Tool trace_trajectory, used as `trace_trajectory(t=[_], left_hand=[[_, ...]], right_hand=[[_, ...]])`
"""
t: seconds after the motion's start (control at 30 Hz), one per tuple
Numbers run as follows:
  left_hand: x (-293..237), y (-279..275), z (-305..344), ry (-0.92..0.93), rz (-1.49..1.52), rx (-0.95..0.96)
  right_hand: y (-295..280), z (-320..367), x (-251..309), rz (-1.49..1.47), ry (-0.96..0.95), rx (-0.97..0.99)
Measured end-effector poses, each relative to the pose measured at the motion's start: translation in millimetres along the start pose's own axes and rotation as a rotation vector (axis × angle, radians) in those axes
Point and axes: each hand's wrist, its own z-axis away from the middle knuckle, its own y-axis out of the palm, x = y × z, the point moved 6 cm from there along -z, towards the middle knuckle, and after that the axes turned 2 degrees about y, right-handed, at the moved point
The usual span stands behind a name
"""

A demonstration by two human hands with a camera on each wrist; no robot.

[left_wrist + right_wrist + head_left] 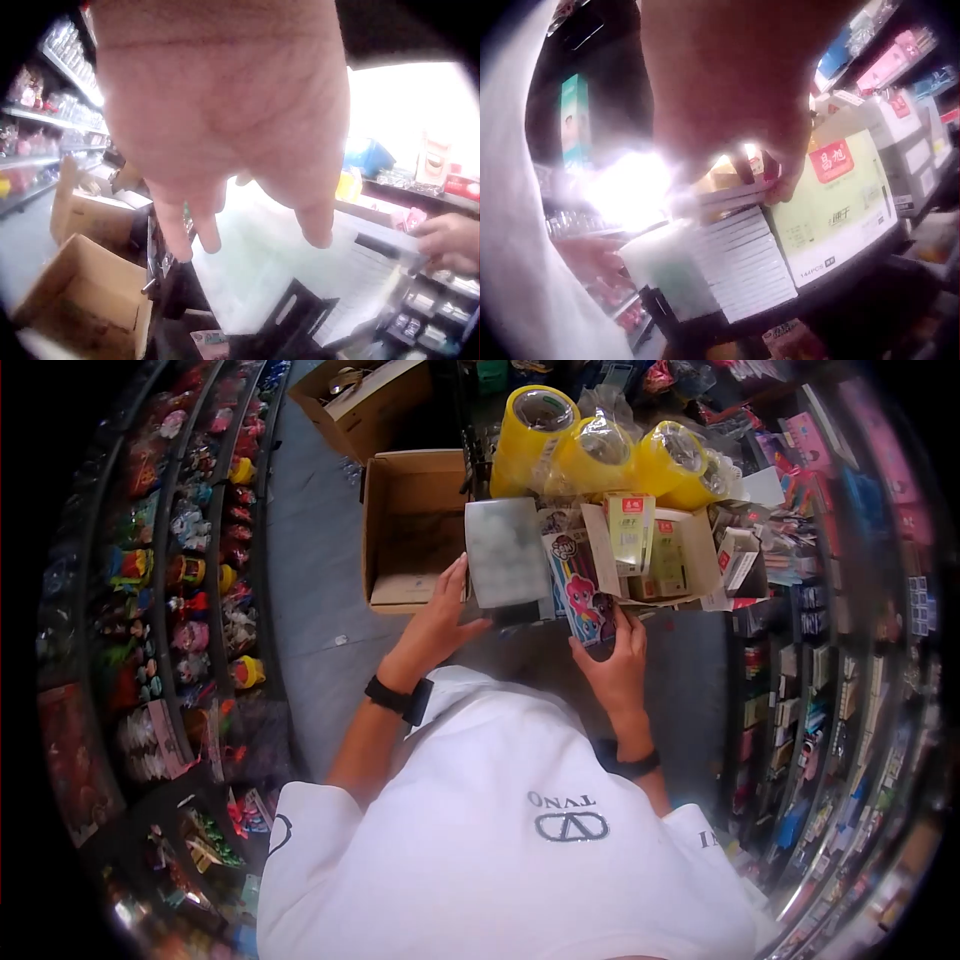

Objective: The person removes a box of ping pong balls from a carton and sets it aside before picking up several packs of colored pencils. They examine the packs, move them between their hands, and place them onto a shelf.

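Observation:
My left hand (432, 628) is at the left side of a frosted, translucent box (503, 555) with pale round shapes showing through. In the left wrist view its fingers (206, 229) reach down over that box, thumb spread apart. My right hand (617, 668) grips the near end of a flat pony-printed pack (577, 585), thumb on one edge and fingers on the other. The right wrist view shows the pack on top of a stack of thin white-edged packs (750, 262), between the frosted box and a pale green carton (836, 210). The palm hides part of the grip.
An open cardboard box (415, 530) stands on the left, another carton (375, 410) behind it. Large yellow tape rolls (540, 445) are at the back. A box with yellow-green cartons (665, 560) lies right of the pack. Loaded shelves (190, 570) line both sides.

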Motion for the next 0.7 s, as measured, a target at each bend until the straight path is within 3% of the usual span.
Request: trace_trajectory(t=[0.07, 0.17, 0.27, 0.4, 0.47, 0.57, 0.67, 0.7], left_hand=[[-2, 10, 4, 0.029, -0.017, -0.044], [-20, 17, 9, -0.098, -0.11, -0.014], [-40, 11, 14, -0.305, -0.172, 0.203], [-49, 18, 20, -0.186, -0.293, 0.503], [-60, 23, 18, -0.124, -0.232, 0.585], [-85, 23, 5, 0.009, -0.004, 0.497], [-75, 36, -5, 0.068, -0.066, 0.476], [-73, 39, -11, 0.003, -0.015, 0.486]], right_hand=[[4, 0, 1, 0.014, -0.019, -0.039], [6, 0, 9, 0.065, -0.058, -0.083], [2, -1, 10, 0.043, -0.127, -0.114], [-5, 0, 20, 0.12, -0.225, -0.152], [1, 0, 14, 0.075, -0.158, -0.146], [5, 0, 10, 0.042, -0.058, -0.143], [7, 0, 7, 0.052, 0.017, -0.09], [7, -2, 9, 0.06, 0.036, -0.063]])
